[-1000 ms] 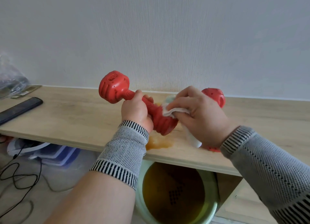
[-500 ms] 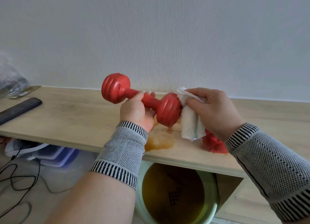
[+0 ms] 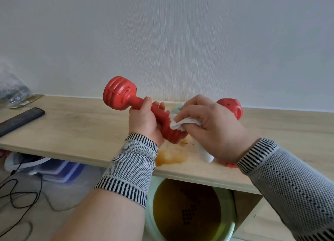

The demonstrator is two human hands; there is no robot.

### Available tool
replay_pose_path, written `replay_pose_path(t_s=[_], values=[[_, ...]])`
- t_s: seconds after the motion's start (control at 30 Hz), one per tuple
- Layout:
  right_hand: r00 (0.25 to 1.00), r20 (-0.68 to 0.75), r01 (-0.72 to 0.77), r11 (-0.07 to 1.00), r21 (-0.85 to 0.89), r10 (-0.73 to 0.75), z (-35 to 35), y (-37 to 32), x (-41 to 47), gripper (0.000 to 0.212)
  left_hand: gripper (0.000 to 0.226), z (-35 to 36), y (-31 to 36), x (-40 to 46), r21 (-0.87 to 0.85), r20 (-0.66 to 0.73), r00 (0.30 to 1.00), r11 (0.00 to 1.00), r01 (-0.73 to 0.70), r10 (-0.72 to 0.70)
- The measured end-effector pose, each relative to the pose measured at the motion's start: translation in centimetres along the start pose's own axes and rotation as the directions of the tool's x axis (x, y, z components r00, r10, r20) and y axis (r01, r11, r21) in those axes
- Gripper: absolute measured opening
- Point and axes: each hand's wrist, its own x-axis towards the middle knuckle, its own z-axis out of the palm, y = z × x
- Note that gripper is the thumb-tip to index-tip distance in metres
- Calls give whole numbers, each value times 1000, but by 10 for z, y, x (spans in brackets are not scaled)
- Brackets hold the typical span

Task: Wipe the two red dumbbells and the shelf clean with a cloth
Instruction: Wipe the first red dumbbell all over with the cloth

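I see left hand (image 3: 144,122) gripping red ribbed plastic dumbbell (image 3: 126,98) by its handle above light wooden shelf (image 3: 81,128); right hand (image 3: 211,127) clutches white cloth (image 3: 182,122) against its near head. Second red dumbbell (image 3: 232,108) lies behind.

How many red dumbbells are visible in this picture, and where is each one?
2. One red dumbbell is held up in the left hand, wiped with the cloth. The second dumbbell lies on the shelf, mostly hidden behind the right hand.
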Motion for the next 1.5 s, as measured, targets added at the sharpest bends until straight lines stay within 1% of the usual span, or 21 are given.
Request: replay_pose_path(t_s=[0.03, 0.13, 0.2, 0.23, 0.33, 0.4, 0.53, 0.63, 0.7, 0.73, 0.77, 0.9, 0.97, 1.03, 1.13, 1.17, 1.2, 1.3, 1.37, 1.43, 1.5], values=[[1000, -13, -21, 1000, 8, 21, 2, 3, 0, 15, 8, 0, 0, -1, 14, -3, 1000, 1000, -5, 5], [978, -65, -189, 971, 144, 200, 1, 15, 3, 15, 16, 0, -1, -4, 19, 1, 1000, 1000, 16, -16], [970, -59, -226, 962, 150, 237, 0, 18, 3, 15, 14, 1, -2, -4, 29, -3, 1000, 999, 20, -20], [977, -48, -202, 973, 110, 208, 0, 15, 1, 14, 13, 2, -3, -4, 40, -6, 1000, 999, 15, -15], [999, 22, -36, 998, -50, 37, 4, 2, -4, 15, 7, 0, -3, -2, 50, -26, 1000, 999, -9, 10], [1000, 13, -26, 998, -63, 26, 5, 3, -4, 16, 7, -1, -2, -2, 42, -27, 1000, 999, -12, 13], [988, -96, -121, 993, -16, 119, 0, 19, 0, 16, 11, 1, -4, -5, 60, -16, 1000, 998, -24, 25], [998, -62, -17, 996, -91, 11, 3, 14, -6, 16, 11, 1, -5, -5, 87, -33, 999, 996, -17, 20], [996, -17, 90, 987, -133, -93, 7, 6, -11, 19, 9, -3, -4, -4, 70, -60, 998, 997, 15, -11], [995, -11, 102, 987, -124, -104, 8, 6, -11, 19, 9, -4, -3, -3, 51, -68, 997, 998, 30, -27], [997, -18, 70, 993, -94, -72, 7, 7, -9, 18, 9, -4, -3, -3, 32, -67, 997, 999, 38, -36], [981, -77, -174, 984, 37, 176, -1, 24, 1, 18, 8, 5, -1, -11, 28, -39, 998, 999, 42, -41], [975, -84, -201, 978, 53, 205, -3, 28, 1, 18, 9, 7, -2, -13, 52, -33, 999, 998, 40, -39], [989, -80, -123, 992, 29, 125, 0, 18, -4, 17, 13, 5, -2, -10, 60, -46, 998, 997, 41, -39], [995, -16, 98, 991, -92, -100, 11, 0, -12, 20, 15, 0, 1, -6, 25, -81, 995, 998, 63, -61], [991, -4, 132, 986, -103, -133, 13, -1, -13, 22, 16, -1, 1, -6, 13, -88, 994, 997, 70, -69], [994, -10, 110, 991, -82, -111, 13, 0, -11, 21, 17, 0, 2, -7, 5, -84, 994, 998, 68, -67], [994, -87, -68, 997, 34, 70, 5, 12, -2, 17, 19, 5, 2, -12, 23, -70, 997, 999, 41, -39], [985, -117, -122, 991, 46, 127, 3, 19, -1, 17, 18, 8, 0, -14, 51, -75, 997, 998, 36, -32], [989, -129, -73, 997, -4, 72, 6, 15, -4, 17, 20, 7, 0, -13, 56, -88, 995, 997, 46, -41], [993, -93, 59, 995, -84, -67, 13, 4, -10, 19, 19, 2, 3, -10, 23, -112, 991, 997, 76, -73]])
